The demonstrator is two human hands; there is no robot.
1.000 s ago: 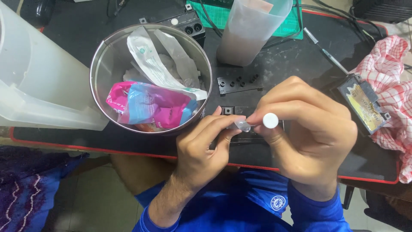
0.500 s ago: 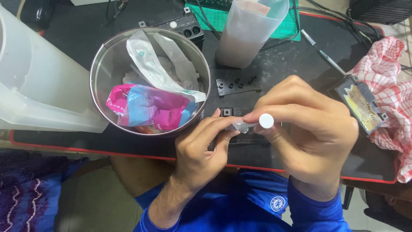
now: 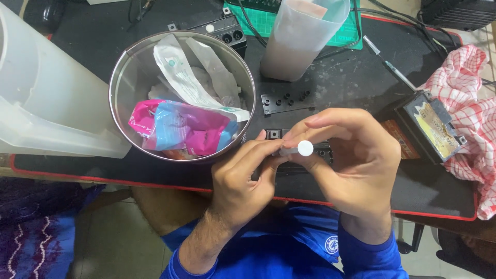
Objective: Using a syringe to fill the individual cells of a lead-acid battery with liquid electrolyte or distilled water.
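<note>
My right hand point(image 3: 356, 160) curls over a small white-capped part point(image 3: 304, 149), pinching it between thumb and forefinger; my left hand point(image 3: 243, 178) meets it from the other side, its fingertips pinched on the part's grey stem. The part sits between both hands, held just above the near edge of the mat and just right of the bowl.

I'm working over one black mat point(image 3: 155, 173) with a red border, laid across a desk; tiled floor point(image 3: 108, 243) shows below its near edge, with a purple cloth point(image 3: 31, 227) at the lower left.

Going down in size from there: one large translucent white container point(image 3: 46, 103) fills the left side. One steel bowl point(image 3: 121, 88) stands beside it, touching the mat, and holds a pink-and-blue packet point(image 3: 186, 132) and white wrappers point(image 3: 181, 72). One red-checked cloth point(image 3: 473, 119) lies at the right edge. One translucent cup point(image 3: 302, 36) stands upright behind the hands, partly on a green cutting mat point(image 3: 356, 31). One boxy block with a worn yellowish top point(image 3: 431, 126) lies tilted against the cloth. I count two small black perforated plates: one point(image 3: 287, 101) in the open between cup and hands, the other point(image 3: 274, 134) mostly hidden beneath my fingers. One thin pen-like tool point(image 3: 387, 62) lies slantwise right of the cup.
</note>
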